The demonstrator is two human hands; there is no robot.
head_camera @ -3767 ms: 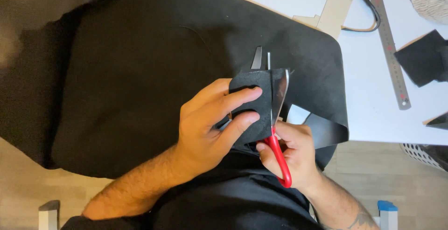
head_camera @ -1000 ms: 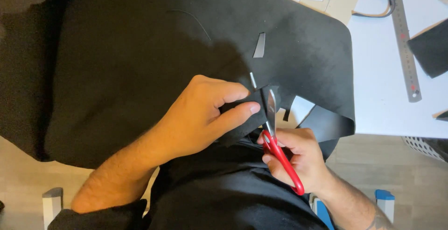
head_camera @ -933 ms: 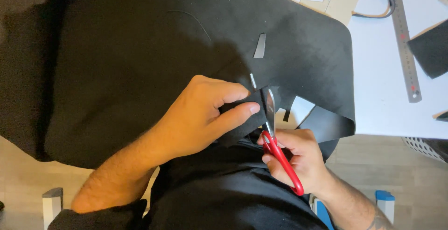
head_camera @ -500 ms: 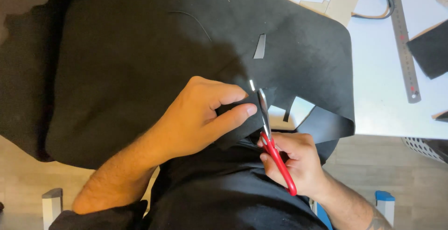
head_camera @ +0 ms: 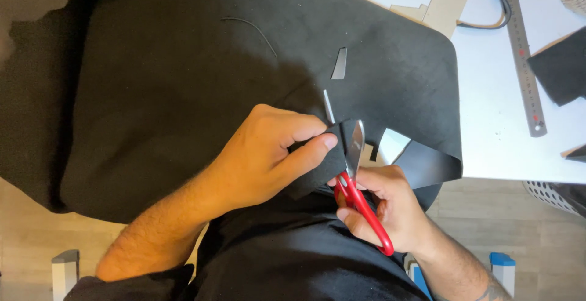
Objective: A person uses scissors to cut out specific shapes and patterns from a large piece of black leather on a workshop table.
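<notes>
Black fabric piece [head_camera: 326, 154], pinched, red scissors [head_camera: 360, 200] cutting

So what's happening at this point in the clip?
A person is cutting black material over their lap at the edge of a white table. The left hand pinches a small black piece between thumb and fingers, while the right hand works red-handled scissors, blades at the piece's right edge. A large black sheet drapes over the table, with small offcuts on it. A metal ruler lies to the right.
</notes>
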